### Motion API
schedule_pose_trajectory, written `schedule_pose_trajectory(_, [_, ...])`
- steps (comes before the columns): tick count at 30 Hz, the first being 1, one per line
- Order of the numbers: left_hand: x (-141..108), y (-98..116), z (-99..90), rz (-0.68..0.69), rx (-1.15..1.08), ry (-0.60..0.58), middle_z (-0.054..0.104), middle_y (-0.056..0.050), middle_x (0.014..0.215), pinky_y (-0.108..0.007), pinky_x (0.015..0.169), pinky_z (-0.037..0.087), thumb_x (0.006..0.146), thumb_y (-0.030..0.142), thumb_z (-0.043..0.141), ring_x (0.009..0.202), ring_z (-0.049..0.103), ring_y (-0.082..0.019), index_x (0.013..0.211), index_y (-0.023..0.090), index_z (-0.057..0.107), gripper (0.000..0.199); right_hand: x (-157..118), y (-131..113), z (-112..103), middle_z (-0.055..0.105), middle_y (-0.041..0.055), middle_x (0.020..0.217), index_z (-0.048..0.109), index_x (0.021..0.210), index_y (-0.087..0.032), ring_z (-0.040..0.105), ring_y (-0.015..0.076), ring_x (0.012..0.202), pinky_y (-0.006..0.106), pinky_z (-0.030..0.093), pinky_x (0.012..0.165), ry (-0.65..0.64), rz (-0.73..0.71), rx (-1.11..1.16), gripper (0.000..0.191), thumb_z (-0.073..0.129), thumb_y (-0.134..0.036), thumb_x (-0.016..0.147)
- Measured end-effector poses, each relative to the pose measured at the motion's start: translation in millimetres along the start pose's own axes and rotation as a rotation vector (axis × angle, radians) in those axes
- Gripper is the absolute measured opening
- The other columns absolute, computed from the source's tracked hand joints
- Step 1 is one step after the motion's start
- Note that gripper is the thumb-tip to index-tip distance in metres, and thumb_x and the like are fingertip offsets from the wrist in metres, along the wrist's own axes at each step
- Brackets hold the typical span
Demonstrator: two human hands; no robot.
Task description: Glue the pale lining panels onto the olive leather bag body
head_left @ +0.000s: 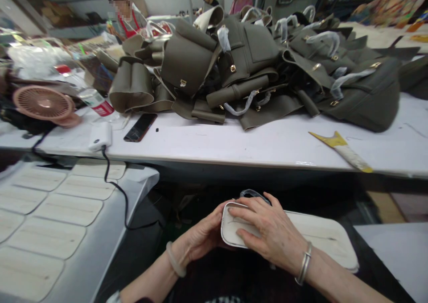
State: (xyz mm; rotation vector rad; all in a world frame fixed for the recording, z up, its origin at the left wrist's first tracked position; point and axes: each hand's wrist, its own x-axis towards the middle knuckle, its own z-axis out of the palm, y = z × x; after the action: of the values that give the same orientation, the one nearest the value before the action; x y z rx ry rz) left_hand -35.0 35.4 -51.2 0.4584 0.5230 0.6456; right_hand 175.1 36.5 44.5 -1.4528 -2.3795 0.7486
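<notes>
A long cream panel with rounded corners (pixel 317 231) lies across my lap, its dark rim showing along the edge. My left hand (pixel 209 231) grips the panel's left end, its fingers partly hidden behind and under it. Spread over that same end, my right hand (pixel 267 229) rests with its fingertips on the cream surface. Just behind my hands shows part of a plastic-wrapped loop (pixel 249 192), like the wrapped bag handles on the table. What lies beneath the panel is mostly hidden.
Similar cream panels (pixel 50 238) lie in rows on a grey surface at left. Across the white table (pixel 207 144) are piled olive-grey bag parts (pixel 247 57), a phone (pixel 140 127), a pink fan (pixel 45 102), a bottle (pixel 96 102) and a yellow-taped tool (pixel 344 151). A black cable (pixel 125 200) hangs nearby. People are beyond.
</notes>
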Motion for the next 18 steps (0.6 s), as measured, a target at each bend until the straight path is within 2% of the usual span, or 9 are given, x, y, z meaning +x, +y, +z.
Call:
schedule_pose_trajectory(9, [-3.6,1.1,12.1,-0.03,0.057,0.1,0.057,-0.011,0.138,-0.044,0.097,0.045,0.097,0.041,0.05,0.119,0.056,-0.028,0.14,0.027,0.05,0.046,-1.0,3.1,4.8,0.059,-0.0012,0.135,0.058,0.124,-0.041,0.053,0.0228,0.123,0.057,0.02,0.11,-0.001,0.002,-0.036,0.043,0.061,-0.025,0.084])
schedule_pose_trajectory(14, [-9.0,-1.5,23.4,0.006,0.098,0.192,0.059,-0.01,0.135,-0.047,0.094,0.047,0.094,0.047,0.052,0.121,0.053,-0.031,0.14,0.029,0.049,0.05,-0.9,3.2,6.6,0.06,0.0009,0.134,0.06,0.124,-0.039,0.054,0.023,0.123,0.057,0.024,0.109,0.001,-0.001,-0.07,0.042,0.061,-0.025,0.084])
schedule_pose_trajectory(18, [-12.1,-0.8,28.6,0.019,0.095,0.162,0.056,-0.008,0.139,-0.043,0.092,0.048,0.094,0.043,0.052,0.12,0.054,-0.029,0.14,0.032,0.049,0.047,-0.6,2.7,5.8,0.059,0.001,0.134,0.058,0.126,-0.041,0.054,0.0235,0.123,0.059,0.026,0.107,-0.014,-0.007,-0.09,0.044,0.061,-0.026,0.085])
